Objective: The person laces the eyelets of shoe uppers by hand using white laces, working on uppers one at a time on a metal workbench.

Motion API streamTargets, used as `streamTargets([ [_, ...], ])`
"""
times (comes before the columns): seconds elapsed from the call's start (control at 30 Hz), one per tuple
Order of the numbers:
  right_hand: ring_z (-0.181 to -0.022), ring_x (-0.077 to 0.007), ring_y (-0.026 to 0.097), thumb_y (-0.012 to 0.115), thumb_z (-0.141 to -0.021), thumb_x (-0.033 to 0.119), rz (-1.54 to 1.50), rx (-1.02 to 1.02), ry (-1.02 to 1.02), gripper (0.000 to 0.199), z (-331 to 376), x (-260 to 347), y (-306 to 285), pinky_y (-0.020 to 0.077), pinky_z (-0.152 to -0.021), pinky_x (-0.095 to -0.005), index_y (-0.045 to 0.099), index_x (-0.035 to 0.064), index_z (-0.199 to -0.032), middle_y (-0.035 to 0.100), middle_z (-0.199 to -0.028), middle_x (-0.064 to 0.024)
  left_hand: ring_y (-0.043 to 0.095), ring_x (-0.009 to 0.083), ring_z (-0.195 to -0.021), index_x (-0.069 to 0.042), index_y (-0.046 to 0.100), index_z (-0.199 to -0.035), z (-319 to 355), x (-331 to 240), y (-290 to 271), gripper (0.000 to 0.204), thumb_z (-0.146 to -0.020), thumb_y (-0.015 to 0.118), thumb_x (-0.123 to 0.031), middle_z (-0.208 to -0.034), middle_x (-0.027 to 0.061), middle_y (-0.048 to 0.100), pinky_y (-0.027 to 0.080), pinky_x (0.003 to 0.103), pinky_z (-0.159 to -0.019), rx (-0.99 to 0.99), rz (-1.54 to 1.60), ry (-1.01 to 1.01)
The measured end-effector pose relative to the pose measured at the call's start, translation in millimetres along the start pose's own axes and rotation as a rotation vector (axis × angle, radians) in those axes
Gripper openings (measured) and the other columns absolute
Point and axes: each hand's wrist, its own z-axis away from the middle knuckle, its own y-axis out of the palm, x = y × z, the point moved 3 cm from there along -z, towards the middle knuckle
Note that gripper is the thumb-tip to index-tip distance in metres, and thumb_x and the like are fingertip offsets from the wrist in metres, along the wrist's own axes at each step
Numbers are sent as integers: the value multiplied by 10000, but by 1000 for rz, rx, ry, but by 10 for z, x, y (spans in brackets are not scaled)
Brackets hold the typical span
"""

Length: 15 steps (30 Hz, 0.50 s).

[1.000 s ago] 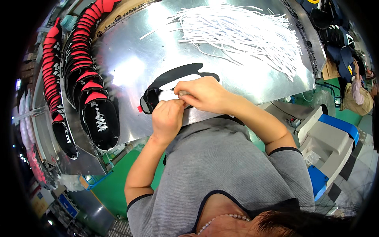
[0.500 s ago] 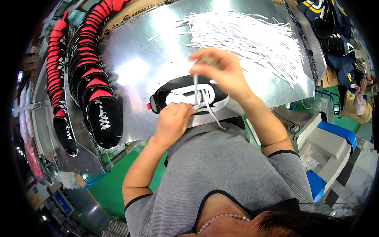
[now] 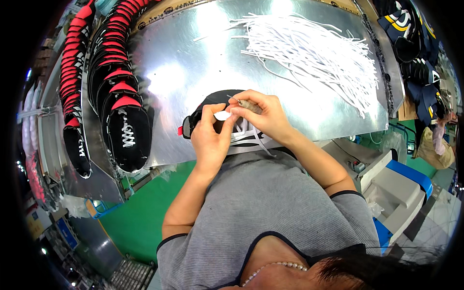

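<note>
Over shoe upper (image 3: 203, 108): both hands (image 3: 237, 125) pinching white lace (image 3: 251, 140).

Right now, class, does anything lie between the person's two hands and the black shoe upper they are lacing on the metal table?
Nothing visible does. The left hand and right hand both rest directly on the black shoe upper with white lace. The loose pile of white laces lies farther back on the shiny metal table, apart from both hands.

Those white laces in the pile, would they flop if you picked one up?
Probably yes: the laces lie in thin, curved, tangled strands, so one would likely droop. They look light. On the shiny metal table they might slide easily.
</note>
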Motion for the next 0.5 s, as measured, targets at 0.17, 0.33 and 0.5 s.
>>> streamTargets([
  [0.17, -800, -251, 698, 638, -931, 160, 252, -85, -95, 228, 184, 112, -72, 531, -695, -326, 591, 27, -1110, 701, -920, -132, 602, 121, -600, -24, 618, -1019, 26, 5, 14, 320, -802, 812, -158, -704, 56, 653, 462, 263, -583, -27, 208, -65],
  [0.33, -718, -280, 675, 628, -920, 145, 439, -18, -121, 156, 287, 197, -139, 513, -635, -364, 592, 31, -1020, 690, -827, -125, 600, 114, -635, -9, 617, -1025, 44, 16, 19, 334, -782, 823, -110, -749, 59, 657, 465, 263, -601, -31, 178, -51],
  [0.5, -673, -282, 666, 641, -910, 170, 586, -2, -155, 176, 270, 148, -142, 489, -583, -380, 587, 36, -1011, 686, -756, -99, 555, 104, -613, -10, 614, -1048, 43, -1, 28, 314, -804, 797, -83, -713, 36, 609, 446, 262, -587, -12, 162, -34],
])
